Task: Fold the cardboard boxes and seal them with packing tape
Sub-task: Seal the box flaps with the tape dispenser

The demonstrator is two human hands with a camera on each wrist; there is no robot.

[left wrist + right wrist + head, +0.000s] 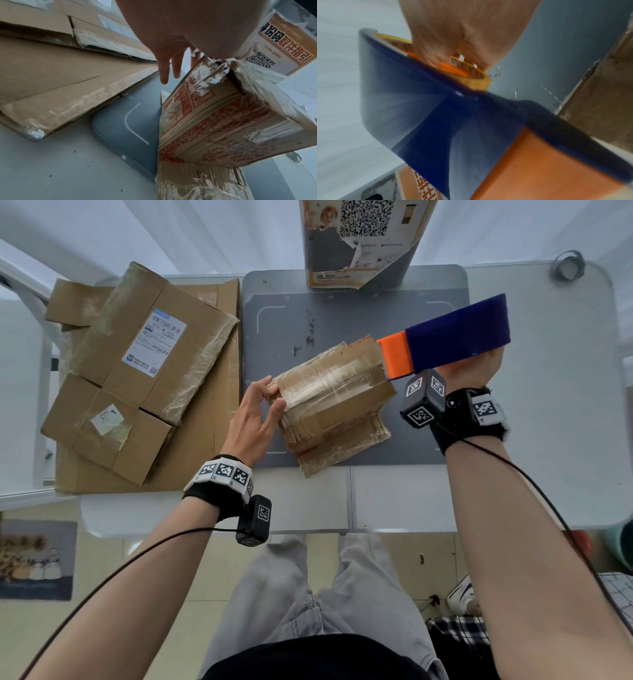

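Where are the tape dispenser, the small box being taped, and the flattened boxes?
tape dispenser [455,333]: head view, on its blue body.
small box [337,395]: head view, on its taped top.
flattened boxes [120,330]: head view, on the top one's bare cardboard.

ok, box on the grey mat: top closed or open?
Closed. Top flaps of the box lie flat under clear tape strips. The left hand touches one end; right hand holds the tape dispenser at the other.
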